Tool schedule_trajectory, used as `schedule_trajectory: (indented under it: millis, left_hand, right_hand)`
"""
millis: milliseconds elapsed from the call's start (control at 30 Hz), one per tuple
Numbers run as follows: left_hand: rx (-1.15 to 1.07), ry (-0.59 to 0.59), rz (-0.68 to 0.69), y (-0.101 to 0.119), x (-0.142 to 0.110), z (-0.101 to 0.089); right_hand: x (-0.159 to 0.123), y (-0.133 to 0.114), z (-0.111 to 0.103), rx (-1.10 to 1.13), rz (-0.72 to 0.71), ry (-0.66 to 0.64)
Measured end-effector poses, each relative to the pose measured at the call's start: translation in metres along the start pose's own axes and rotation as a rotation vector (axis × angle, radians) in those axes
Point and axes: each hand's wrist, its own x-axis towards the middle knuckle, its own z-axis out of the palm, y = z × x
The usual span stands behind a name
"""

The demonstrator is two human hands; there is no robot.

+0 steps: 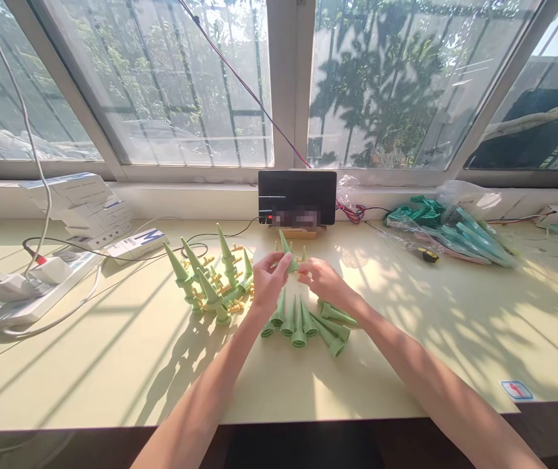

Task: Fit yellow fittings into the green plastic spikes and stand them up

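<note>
Left hand (269,279) is clamping green cone (284,243), one o'clock! | Right hand (326,281) is hovering, cone at its ten, grip unclear!

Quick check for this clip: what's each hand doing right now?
Left hand: closed, holding a green cone point up.
Right hand: fingers curled beside the cone; whether they grip anything cannot be told.

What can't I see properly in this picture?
In the head view:
- Green cone: partly covered by the left hand.
- Whatever the right hand may pinch: too small, and fingers cover it.
- Dark screen: a blurred patch hides part.
- White cable: cut off by the top edge.
- Sticker: mark too small to read.
</note>
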Motion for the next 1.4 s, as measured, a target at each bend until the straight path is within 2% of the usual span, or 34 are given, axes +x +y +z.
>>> schedule_trajectory:
  millis: [100,233,467,733,1400]
  left_hand:
    - [0.045,-0.027,0.009,-0.003,0.000,0.000]
    - [0.114,-0.116,-0.005,-0.009,-0.001,0.000]
    - [0.203,-0.200,-0.024,-0.016,-0.001,0.001]
    - [0.236,-0.165,0.022,-0.016,-0.001,0.002]
    - [0.216,-0.231,-0.004,-0.007,-0.004,0.002]
  right_hand:
    - [-0.014,0.003,-0.012,0.062,0.034,0.106]
    - [-0.031,0.007,-0.017,0.253,0.106,0.262]
    - [-0.040,-0.005,-0.020,0.363,0.030,0.337]
    - [-0.041,-0.004,-0.021,0.352,-0.037,0.292]
    - [-0.042,0.004,-0.025,0.335,-0.059,0.210]
